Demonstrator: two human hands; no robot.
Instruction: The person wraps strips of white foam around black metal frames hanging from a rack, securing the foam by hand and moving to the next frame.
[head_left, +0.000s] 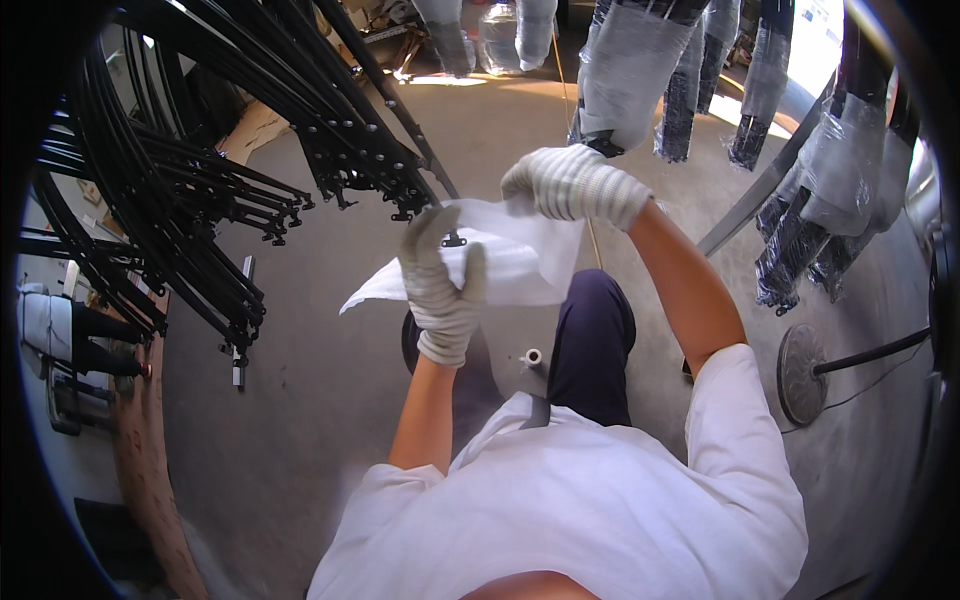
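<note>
Both my hands wear pale knitted gloves. A thin white sheet of wrapping foam [520, 262] hangs in front of me, its left corner drooping free. My right hand [580, 186] is closed on the sheet's upper right edge. My left hand [440, 290] stands upright at the sheet's left part, thumb and fingers apart. Between them shows the small black bracket end [454, 240] of a hanging bar. The long black metal bars [350, 140] slope down from the upper left toward this hand. Whether the left palm touches the sheet is hidden.
More curved black bars [170, 220] hang at left. Bundles wrapped in clear film [635, 75] hang ahead and at right [835, 190]. A small white roll [533, 357] stands between my legs. A round metal base with a pole [803, 375] is at right. Another person [90, 335] stands far left.
</note>
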